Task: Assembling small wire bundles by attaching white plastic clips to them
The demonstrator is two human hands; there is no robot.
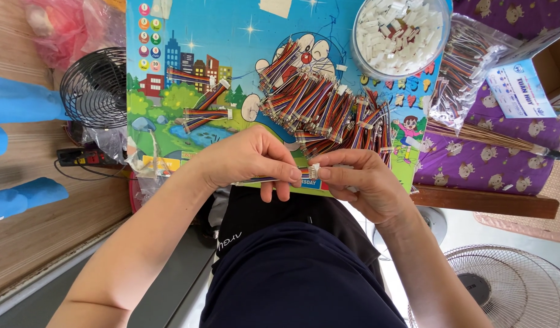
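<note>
My left hand (246, 159) pinches a short multicoloured ribbon cable (306, 173) near its end. My right hand (359, 179) meets it from the right, fingertips closed on a small white plastic connector (316, 170) at the cable's tip. Both hands hover over the near edge of a colourful cartoon board (170, 121) lying across my lap. Behind the hands lies a big pile of similar cables (322, 103). A few finished cables (204, 112) lie apart to the left on the board.
A clear round tub of white connectors (398, 33) stands at the board's far right. A plastic bag of more cables (459, 67), a cardboard box (535, 73) and a purple cloth lie right. A small black fan (97, 88) sits left, a white fan (505, 285) lower right.
</note>
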